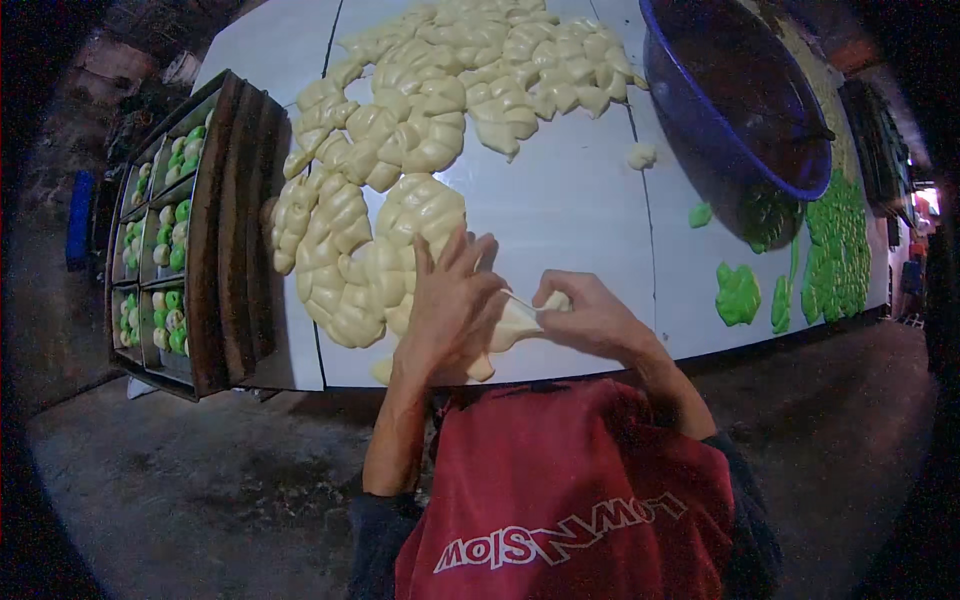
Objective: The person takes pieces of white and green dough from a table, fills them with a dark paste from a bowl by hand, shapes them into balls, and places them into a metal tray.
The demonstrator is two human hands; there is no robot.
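Observation:
Cream-coloured dough pieces (430, 135) lie in a broad, overlapping spread over the white table, from its far side down to its near edge. My left hand (450, 300) is on the near end of this spread with its fingers apart. Just right of it, my right hand (595, 315) is closed in a pinch on a flap of dough (515, 325). That flap is stretched thin between the two hands, and a small lump shows at the right fingers. Part of the dough under my left palm is hidden.
Stacked metal trays (235, 220) stand at the left; the top one holds green and white dough balls (172, 250) in compartments. A large purple basin (722, 135) is at the far right. Green dough (737, 294) lies near the right side of the table (560, 210).

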